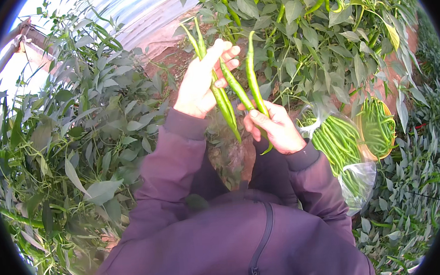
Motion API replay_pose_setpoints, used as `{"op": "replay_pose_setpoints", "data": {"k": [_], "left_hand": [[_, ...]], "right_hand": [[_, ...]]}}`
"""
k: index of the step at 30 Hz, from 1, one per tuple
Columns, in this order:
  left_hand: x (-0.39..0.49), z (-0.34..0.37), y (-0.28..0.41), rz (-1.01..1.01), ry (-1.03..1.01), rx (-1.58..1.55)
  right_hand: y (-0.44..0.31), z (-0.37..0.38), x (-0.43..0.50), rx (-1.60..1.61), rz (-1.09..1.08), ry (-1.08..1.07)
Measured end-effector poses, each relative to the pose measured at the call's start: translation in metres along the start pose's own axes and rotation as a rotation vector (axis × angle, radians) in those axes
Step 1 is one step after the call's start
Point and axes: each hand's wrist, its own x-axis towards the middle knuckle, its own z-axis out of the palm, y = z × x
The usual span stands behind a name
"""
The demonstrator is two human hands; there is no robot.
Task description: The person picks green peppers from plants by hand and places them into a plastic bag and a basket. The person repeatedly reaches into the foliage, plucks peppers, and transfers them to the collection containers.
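Long green chili peppers (225, 106) lie in my left hand (201, 78), with stem ends above the thumb and pointed tips hanging below the palm. My right hand (278, 128) pinches two more green chili peppers between thumb and fingers. One of these, an upright chili pepper (252, 71), rises clear of my left hand. The other, a slanting chili pepper (237, 87), reaches up to the left fingers; whether they grip it cannot be told. A curved tip shows below my right hand. Both hands are close together in front of my body.
Leafy pepper plants (107, 91) crowd the left side. Fruiting plants (304, 37) stand ahead on the right. Beside my right arm are a clear plastic bag (358, 178) full of green chilies and a yellow-rimmed container (390, 146) of chilies. Plastic sheeting (152, 17) stretches behind.
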Motion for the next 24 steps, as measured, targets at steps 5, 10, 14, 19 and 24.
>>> {"op": "replay_pose_setpoints", "data": {"k": [5,10,14,19,24], "left_hand": [[-0.012,-0.003,-0.049,-0.207,-0.031,-0.123],[-0.029,-0.007,-0.085,-0.356,-0.233,-0.043],[-0.027,-0.016,-0.096,-0.406,-0.241,-0.256],[-0.024,-0.017,-0.109,-0.325,-0.117,-0.336],[-0.028,-0.009,-0.121,-0.296,-0.11,-0.446]], "right_hand": [[0.01,-0.005,-0.01,0.337,0.106,0.051],[0.025,-0.007,-0.007,0.271,0.153,0.038],[0.04,-0.009,-0.012,0.146,0.101,0.165],[0.058,-0.005,-0.022,-0.208,-0.158,0.408],[0.063,0.0,-0.034,-0.445,-0.146,0.331]]}}
